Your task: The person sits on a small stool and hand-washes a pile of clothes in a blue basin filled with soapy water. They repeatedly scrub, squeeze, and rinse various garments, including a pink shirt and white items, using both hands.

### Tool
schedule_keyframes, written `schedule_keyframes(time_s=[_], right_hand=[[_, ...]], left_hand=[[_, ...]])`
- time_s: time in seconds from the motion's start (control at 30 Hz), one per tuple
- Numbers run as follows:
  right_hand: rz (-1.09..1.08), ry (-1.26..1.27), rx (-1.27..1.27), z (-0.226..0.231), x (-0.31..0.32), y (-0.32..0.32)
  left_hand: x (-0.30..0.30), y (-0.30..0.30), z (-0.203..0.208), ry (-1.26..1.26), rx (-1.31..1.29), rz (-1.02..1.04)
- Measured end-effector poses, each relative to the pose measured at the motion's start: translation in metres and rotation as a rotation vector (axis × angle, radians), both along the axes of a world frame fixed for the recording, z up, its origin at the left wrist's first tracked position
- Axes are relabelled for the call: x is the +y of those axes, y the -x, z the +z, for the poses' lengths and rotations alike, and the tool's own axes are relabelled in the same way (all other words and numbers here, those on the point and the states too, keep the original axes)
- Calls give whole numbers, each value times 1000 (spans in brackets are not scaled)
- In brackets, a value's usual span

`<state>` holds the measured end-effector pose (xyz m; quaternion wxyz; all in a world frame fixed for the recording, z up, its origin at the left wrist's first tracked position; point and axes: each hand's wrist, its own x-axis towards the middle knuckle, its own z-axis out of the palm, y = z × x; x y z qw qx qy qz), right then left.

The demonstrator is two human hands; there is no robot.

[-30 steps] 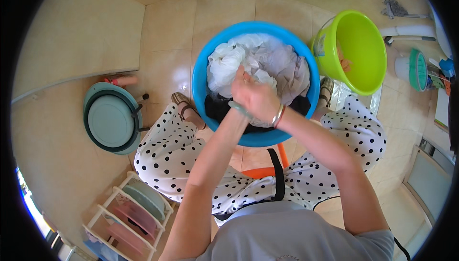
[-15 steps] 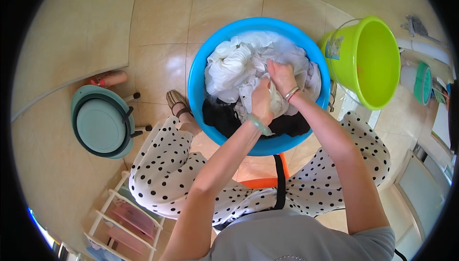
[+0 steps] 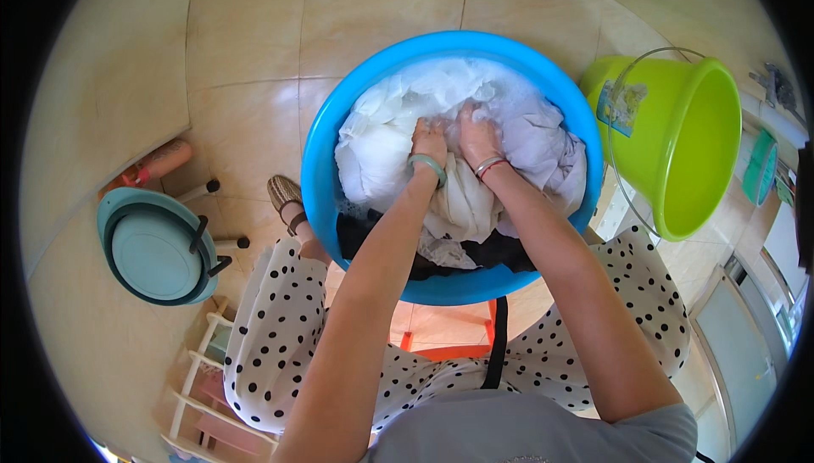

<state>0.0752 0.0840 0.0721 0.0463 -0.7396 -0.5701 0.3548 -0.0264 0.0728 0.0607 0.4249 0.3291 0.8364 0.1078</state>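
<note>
A round blue basin [image 3: 320, 136] in front of me holds sudsy water and soaked laundry. Both my hands press down into it near the middle, side by side. My left hand [image 3: 429, 142], wearing a pale green bangle, has its fingers curled into an off-white garment [image 3: 462, 204] that trails back toward me. Closed on the same wet cloth, my right hand [image 3: 480, 136] has a bracelet at its wrist. Suds hide the fingertips of both. White cloth [image 3: 373, 153] bulges on the left, and a greyish-white garment [image 3: 543, 145] lies on the right. Black cloth [image 3: 500, 253] lies along the near side.
A lime-green bucket [image 3: 627, 145] with a wire handle leans at the basin's right. Left on the tiled floor are a grey-green folding basin [image 3: 153, 247], a pinkish bottle [image 3: 165, 160] and a white rack [image 3: 182, 399]. An orange stool [image 3: 445, 351] shows between my legs.
Both hands have pushed the garment forward and down into the water, ending side by side. More suds show around them. The whole view has shifted slightly, and the bucket appears more tilted.
</note>
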Motion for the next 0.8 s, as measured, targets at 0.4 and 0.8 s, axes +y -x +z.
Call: schedule_keyframes(time_s=[0.4, 0.8], right_hand=[[165, -252, 514, 135, -44, 13], [134, -258, 220, 130, -37, 19]], left_hand=[[-29, 6, 9, 8, -1283, 647], [-32, -23, 90, 71, -1158, 920]])
